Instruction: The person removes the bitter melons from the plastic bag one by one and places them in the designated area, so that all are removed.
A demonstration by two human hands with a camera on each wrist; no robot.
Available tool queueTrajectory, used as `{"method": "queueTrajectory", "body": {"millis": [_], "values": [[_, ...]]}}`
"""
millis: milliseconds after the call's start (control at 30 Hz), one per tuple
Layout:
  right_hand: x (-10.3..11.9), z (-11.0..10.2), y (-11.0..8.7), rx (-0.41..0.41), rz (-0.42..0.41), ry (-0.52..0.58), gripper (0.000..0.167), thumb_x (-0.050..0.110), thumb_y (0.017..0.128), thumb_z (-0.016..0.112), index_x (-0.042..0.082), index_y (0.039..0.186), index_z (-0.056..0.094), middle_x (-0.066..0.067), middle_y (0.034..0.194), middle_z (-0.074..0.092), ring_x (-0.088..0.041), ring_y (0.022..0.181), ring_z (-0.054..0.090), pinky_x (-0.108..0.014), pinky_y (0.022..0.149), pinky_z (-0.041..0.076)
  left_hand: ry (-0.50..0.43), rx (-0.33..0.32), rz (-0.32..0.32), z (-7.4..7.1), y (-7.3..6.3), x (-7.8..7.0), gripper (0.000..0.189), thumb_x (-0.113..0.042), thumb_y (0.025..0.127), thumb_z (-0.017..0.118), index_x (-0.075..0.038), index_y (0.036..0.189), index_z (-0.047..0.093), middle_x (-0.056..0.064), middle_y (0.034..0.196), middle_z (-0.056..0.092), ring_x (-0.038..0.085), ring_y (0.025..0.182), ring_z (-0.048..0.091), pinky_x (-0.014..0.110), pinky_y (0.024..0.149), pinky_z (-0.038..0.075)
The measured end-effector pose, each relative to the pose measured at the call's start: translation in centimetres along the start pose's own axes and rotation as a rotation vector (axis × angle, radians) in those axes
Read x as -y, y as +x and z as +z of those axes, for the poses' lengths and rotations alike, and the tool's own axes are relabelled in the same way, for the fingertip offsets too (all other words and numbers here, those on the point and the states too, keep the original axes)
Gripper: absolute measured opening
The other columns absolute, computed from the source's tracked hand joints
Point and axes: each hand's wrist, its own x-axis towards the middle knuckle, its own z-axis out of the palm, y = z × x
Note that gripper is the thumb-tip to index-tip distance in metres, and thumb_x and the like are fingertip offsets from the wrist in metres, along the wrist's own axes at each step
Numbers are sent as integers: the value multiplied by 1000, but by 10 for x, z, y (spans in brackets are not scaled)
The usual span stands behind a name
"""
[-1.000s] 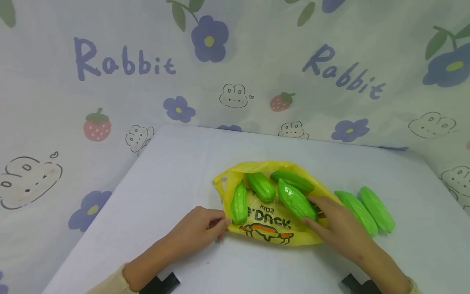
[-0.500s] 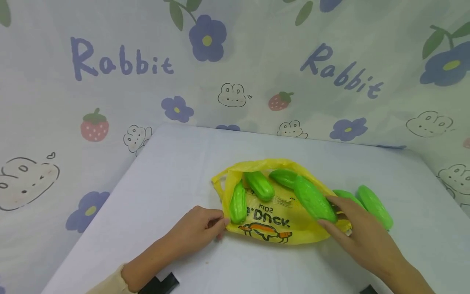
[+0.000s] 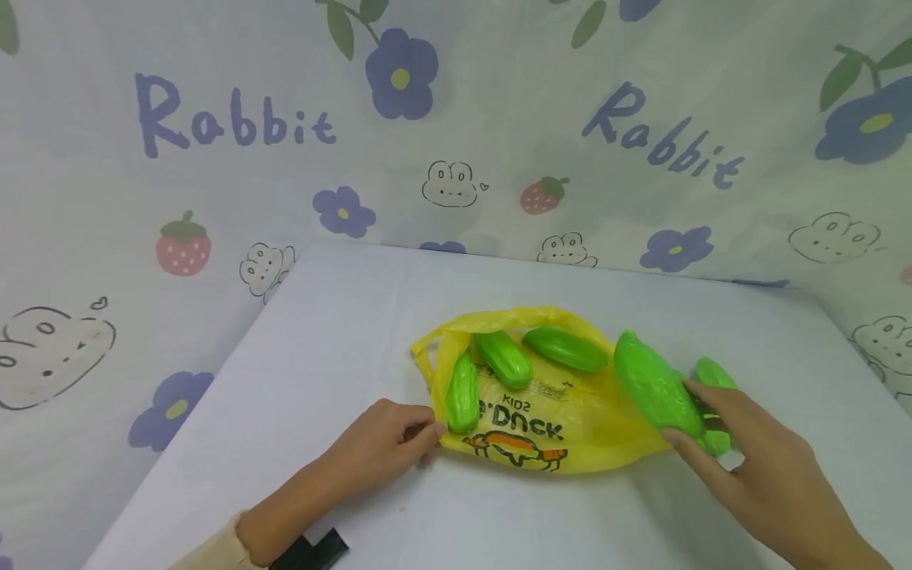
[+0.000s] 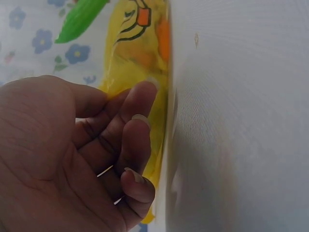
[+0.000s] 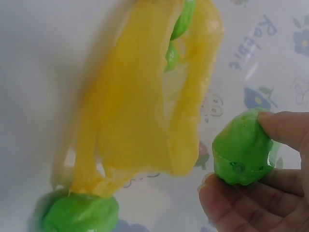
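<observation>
In the head view, a yellow plastic bag [image 3: 598,431] lies on its side with its mouth spread. Inside show three shiny green cucumber-like vegetables, one at the left [image 3: 463,396], one in the middle [image 3: 504,360] and one at the back [image 3: 566,349]. My left hand [image 3: 385,443] pinches the bag's near left corner between thumb and fingers. Just outside the bag's right side, my right hand [image 3: 758,467] holds another green cucumber-like vegetable [image 3: 654,384], thumb on one side and fingers on the other. The right wrist view shows this vegetable [image 5: 241,150] end-on, apart from the bag [image 5: 130,96].
Behind my right hand, green vegetables [image 3: 715,372] lie partly hidden on the white table [image 3: 342,332]. One [image 5: 82,215] shows by the bag's handle in the right wrist view. A black object [image 3: 321,550] sits near my left forearm. A patterned cloth [image 3: 456,119] hangs behind the table.
My right hand has drawn the green cucumber-like vegetable out of the bag, to the right and upward. My left hand has stayed at the bag's corner.
</observation>
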Motion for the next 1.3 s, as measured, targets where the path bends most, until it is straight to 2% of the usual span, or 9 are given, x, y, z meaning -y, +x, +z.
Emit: {"method": "queueTrajectory", "body": {"millis": [233,533,800,933,1033,1100,1167,1233,1300], "values": [[-13,-6,-6,-16,56,-18,77,20,76,95,4,141,58,-12,113,66,-33,91,67,-6,66,45,-4,-2,-2,1,0,1,32,-31,107,61,-24,77,65,-14,62,59,3,53,41,24,52,36],[-35,-13,-13,-140,58,-32,72,16,74,95,-1,135,61,-18,109,68,-44,88,68,3,68,35,-10,5,6,1,2,3,32,-34,108,61,-24,77,65,-14,62,59,4,53,41,24,52,36],[-55,-12,-17,-151,143,-40,71,19,80,92,-8,136,58,-32,114,65,-54,93,66,0,59,35,-10,1,4,1,2,3,33,-33,108,61,-24,76,65,-14,62,59,4,53,41,24,52,35],[-64,-10,-18,-72,273,-71,79,26,88,86,-10,146,47,-38,123,60,-57,102,62,-36,79,58,-10,4,8,1,2,3,33,-33,108,61,-24,76,65,-14,62,58,4,53,41,24,52,36],[-70,-9,-18,-22,341,-81,82,29,94,81,-12,151,38,-40,130,55,-59,107,59,-68,76,50,-6,4,9,1,2,3,33,-34,108,61,-25,76,64,-15,62,58,4,53,41,24,52,36],[-74,-9,-18,-35,339,-59,79,25,94,81,-14,149,40,-41,129,55,-59,107,59,-59,72,55,-6,4,10,1,2,3,33,-34,108,61,-25,76,64,-15,62,58,4,53,41,24,52,36],[-78,-9,-19,-58,323,-29,73,21,94,81,-14,146,44,-40,127,58,-56,103,60,-36,66,58,-5,5,11,1,2,3,33,-34,108,60,-25,76,64,-15,62,58,4,53,41,24,52,36],[-83,-10,-21,-93,293,14,66,17,92,82,-13,142,49,-38,124,61,-26,103,69,-17,58,50,-4,4,10,1,2,3,34,-35,108,60,-25,76,64,-15,62,57,4,53,41,24,52,36],[-87,-10,-23,-113,276,42,63,13,91,83,-12,140,52,-38,122,62,-22,98,69,-6,56,37,-4,4,10,1,2,4,35,-36,108,60,-25,75,64,-15,61,56,4,53,41,24,52,36]]}}
